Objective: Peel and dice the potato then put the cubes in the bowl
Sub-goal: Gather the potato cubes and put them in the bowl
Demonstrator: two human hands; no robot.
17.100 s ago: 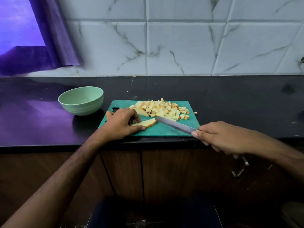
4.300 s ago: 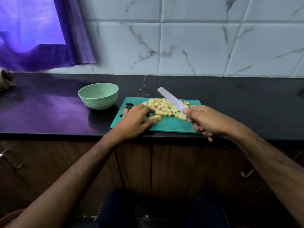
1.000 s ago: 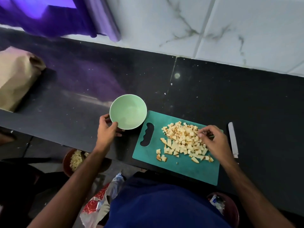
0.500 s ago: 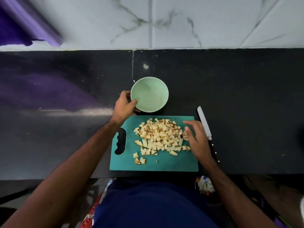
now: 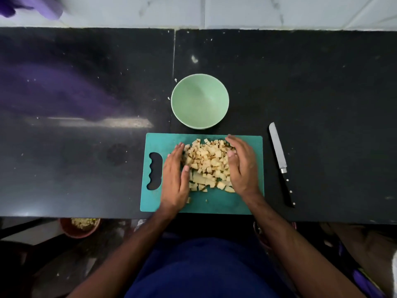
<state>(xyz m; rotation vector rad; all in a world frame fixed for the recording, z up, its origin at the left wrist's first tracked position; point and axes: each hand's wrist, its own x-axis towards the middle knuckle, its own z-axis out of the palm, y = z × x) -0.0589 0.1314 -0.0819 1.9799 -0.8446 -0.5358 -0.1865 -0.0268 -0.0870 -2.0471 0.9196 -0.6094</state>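
A teal cutting board (image 5: 214,203) lies on a black counter (image 5: 86,147), its long sides running left to right and its handle slot at the left end. Just right of that slot, the left hand (image 5: 175,181) rests on the board, fingers straight and together, its inner edge pressed against the left side of a heap of diced potato cubes (image 5: 208,162). The pale yellow heap sits in the middle of the board, squarely between the two hands, with a few longer uncut strips along its near edge and a couple of stray bits lying closer to the person. The right hand (image 5: 242,166) rests on the board against the heap's right side, fingers straight and close together, slightly cupped inward. Beyond the board's far edge, just above the heap, stands a light green bowl (image 5: 199,102). Right of the board, apart from it, lies a knife (image 5: 281,164), blade pointing away from the person, dark handle nearest.
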